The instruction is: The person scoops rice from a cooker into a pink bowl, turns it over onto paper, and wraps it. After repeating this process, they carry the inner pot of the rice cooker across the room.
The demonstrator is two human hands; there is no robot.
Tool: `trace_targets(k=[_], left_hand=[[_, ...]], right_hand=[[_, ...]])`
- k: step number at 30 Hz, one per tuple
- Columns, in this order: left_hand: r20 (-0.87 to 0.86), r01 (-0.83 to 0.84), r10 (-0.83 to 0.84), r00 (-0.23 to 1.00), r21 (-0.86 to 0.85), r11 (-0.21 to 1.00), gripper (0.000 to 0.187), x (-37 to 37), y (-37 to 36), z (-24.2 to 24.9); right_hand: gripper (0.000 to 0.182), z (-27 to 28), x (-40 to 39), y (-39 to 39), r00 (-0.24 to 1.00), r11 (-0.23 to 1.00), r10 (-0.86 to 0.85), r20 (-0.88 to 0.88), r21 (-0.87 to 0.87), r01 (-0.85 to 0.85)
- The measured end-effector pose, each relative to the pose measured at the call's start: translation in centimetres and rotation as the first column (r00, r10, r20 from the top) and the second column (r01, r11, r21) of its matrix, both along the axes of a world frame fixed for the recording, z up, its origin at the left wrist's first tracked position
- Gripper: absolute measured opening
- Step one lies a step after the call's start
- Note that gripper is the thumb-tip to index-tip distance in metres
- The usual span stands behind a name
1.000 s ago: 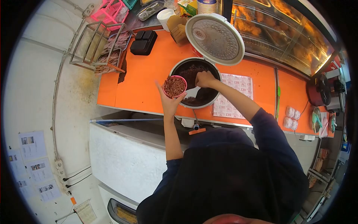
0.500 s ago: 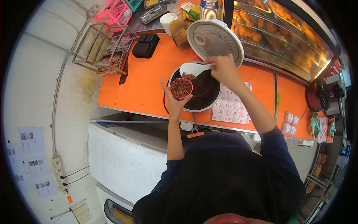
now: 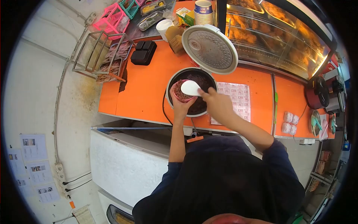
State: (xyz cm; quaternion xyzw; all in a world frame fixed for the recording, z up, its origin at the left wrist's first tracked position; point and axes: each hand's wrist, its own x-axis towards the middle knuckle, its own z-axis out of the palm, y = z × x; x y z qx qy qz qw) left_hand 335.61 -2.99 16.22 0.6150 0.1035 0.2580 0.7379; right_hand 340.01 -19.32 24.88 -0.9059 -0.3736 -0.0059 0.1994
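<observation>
My left hand (image 3: 181, 107) is wrapped around a small pink cup (image 3: 185, 100), filled with reddish-brown rice (image 3: 178, 90). A white rice paddle (image 3: 190, 88) is gripped in my right hand (image 3: 215, 105); its blade lies over the cup's top and hides part of the rice. Both hands are above the open rice cooker (image 3: 170, 80), whose dark pot (image 3: 201, 106) holds more dark rice. The cooker's lid (image 3: 210, 50) stands raised behind it.
Printed wrapping paper (image 3: 236, 100) lies right of the cooker on the orange counter (image 3: 149, 86). Black containers (image 3: 143, 52), brown paper holders (image 3: 174, 39) and stacked cups (image 3: 203, 15) stand behind. A glass warmer (image 3: 276, 37) with fried food fills the back right. Below is a white freezer (image 3: 126, 160).
The paddle has come down from above the pot onto the rice in the cup, my right hand moving lower with it. My left hand still holds the cup, now tilted slightly.
</observation>
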Motion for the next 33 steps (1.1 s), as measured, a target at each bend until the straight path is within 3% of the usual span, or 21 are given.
trace_targets(k=[5,7,8,9,11,12,13,16,18,19,20,21,25,26,28,29,31,33], left_hand=[[-0.094,0.104,-0.09,0.991,0.15,0.983,0.087,-0.1,0.8,-0.6],[-0.098,0.165,-0.164,0.982,0.003,0.986,0.088,0.2,0.9,0.0],[-0.086,0.205,-0.205,0.975,-0.006,0.979,0.088,0.1,1.1,-0.1],[-0.076,0.2,-0.199,0.977,-0.006,0.98,0.088,0.4,1.1,0.2],[-0.07,0.311,-0.329,0.942,-0.193,0.931,0.086,0.5,1.2,0.7],[-0.096,0.329,-0.336,0.937,-0.079,0.941,0.084,0.3,1.7,0.8],[-0.096,0.327,-0.334,0.938,-0.08,0.942,0.084,0.0,1.6,0.7],[-0.064,0.377,-0.414,0.908,-0.311,0.873,0.082,-0.6,0.8,0.6],[-0.092,0.427,-0.492,0.866,-0.376,0.823,0.082,-0.4,1.8,1.4],[-0.107,0.463,-0.557,0.824,-0.442,0.769,0.081,-0.4,2.1,2.0],[0.008,0.484,-0.522,0.853,-0.391,0.783,0.08,-0.4,1.9,2.5],[0.007,0.473,-0.511,0.86,-0.39,0.79,0.08,-0.7,2.1,2.6],[-0.053,0.501,-0.608,0.792,-0.513,0.697,0.082,-1.1,1.8,2.3],[-0.062,0.473,-0.551,0.832,-0.438,0.764,0.083,-1.0,1.6,1.2],[-0.077,0.398,-0.435,0.897,-0.285,0.872,0.086,-0.6,1.5,1.3],[-0.084,0.344,-0.369,0.926,-0.215,0.914,0.087,-0.6,1.4,1.2],[-0.057,0.327,-0.344,0.937,-0.196,0.925,0.089,-0.1,1.5,1.3],[-0.165,0.299,-0.274,0.948,0.158,0.941,0.09,0.1,1.9,0.6]], right_hand=[[0.043,0.2,3.6,-1.4,0.979,0.972,0.185,-0.086,-0.133,-0.196],[0.042,1.6,5.7,-1.7,0.96,0.964,0.263,-0.092,-0.018,-0.266],[0.037,2.4,5.7,-1.2,0.975,0.975,0.222,-0.008,0.009,-0.222],[0.037,2.2,5.3,-0.8,0.974,0.974,0.227,0.001,0.005,-0.227],[0.031,1.1,3.2,-0.4,0.963,0.961,0.268,0.008,-0.065,-0.267],[0.029,0.9,2.5,-0.6,0.962,0.958,0.271,-0.02,-0.097,-0.272],[0.029,0.8,2.9,-0.7,0.962,0.957,0.273,-0.021,-0.097,-0.274],[0.036,0.9,5.2,-1.3,0.925,0.913,0.378,-0.052,-0.144,-0.381],[0.041,2.5,7.0,-1.5,0.907,0.911,0.412,-0.086,0.059,-0.408],[0.041,2.8,6.5,-1.6,0.901,0.904,0.426,-0.083,0.051,-0.424],[0.04,3.0,5.4,-1.8,0.898,0.897,0.439,-0.027,-0.046,-0.44],[0.039,3.0,4.5,-1.9,0.893,0.887,0.448,0.026,-0.134,-0.441],[0.039,1.8,5.1,-2.1,0.898,0.885,0.44,0.013,-0.176,-0.431],[0.039,1.7,5.6,-2.0,0.901,0.889,0.433,0.015,-0.175,-0.424],[0.041,1.6,6.9,-1.7,0.945,0.943,0.326,0.007,0.069,-0.326],[0.041,1.2,6.5,-1.5,0.943,0.941,0.332,0.007,0.059,-0.332],[0.033,0.1,3.9,-0.7,0.974,0.969,0.222,0.055,-0.12,-0.214],[0.027,0.3,2.7,-0.5,0.974,0.965,0.223,0.035,-0.151,-0.215]])
